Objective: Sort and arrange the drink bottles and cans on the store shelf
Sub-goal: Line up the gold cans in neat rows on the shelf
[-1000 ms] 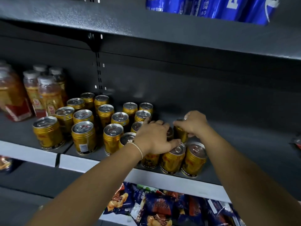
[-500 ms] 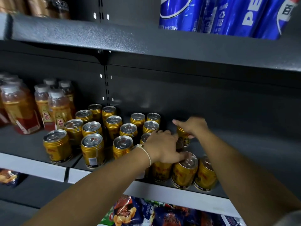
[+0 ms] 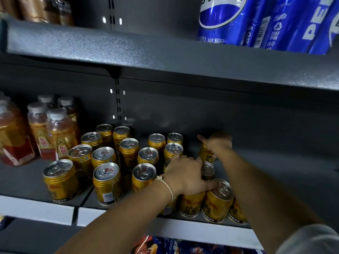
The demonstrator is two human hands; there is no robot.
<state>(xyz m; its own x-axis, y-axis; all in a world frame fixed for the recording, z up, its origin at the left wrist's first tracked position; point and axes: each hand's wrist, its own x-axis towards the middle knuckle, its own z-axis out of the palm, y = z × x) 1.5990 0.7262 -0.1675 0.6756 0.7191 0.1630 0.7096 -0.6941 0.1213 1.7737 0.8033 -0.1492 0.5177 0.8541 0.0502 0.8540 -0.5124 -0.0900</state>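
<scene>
Several short gold cans with silver tops stand in loose rows on the dark middle shelf. My left hand lies over the top of a gold can near the shelf's front edge, fingers curled round its rim. My right hand grips another gold can farther back and holds it near the rear of the shelf. Between the hands stands a further can, and a front-row can sits just right of the left hand.
Clear bottles of amber drink with white caps stand at the shelf's left end. Blue cola cans fill the upper shelf overhead. Snack bags lie on the shelf below. The middle shelf's right part is bare.
My right hand has carried its can farther back on the shelf. My left hand stays on the front can. The view has tilted upward and moved closer.
</scene>
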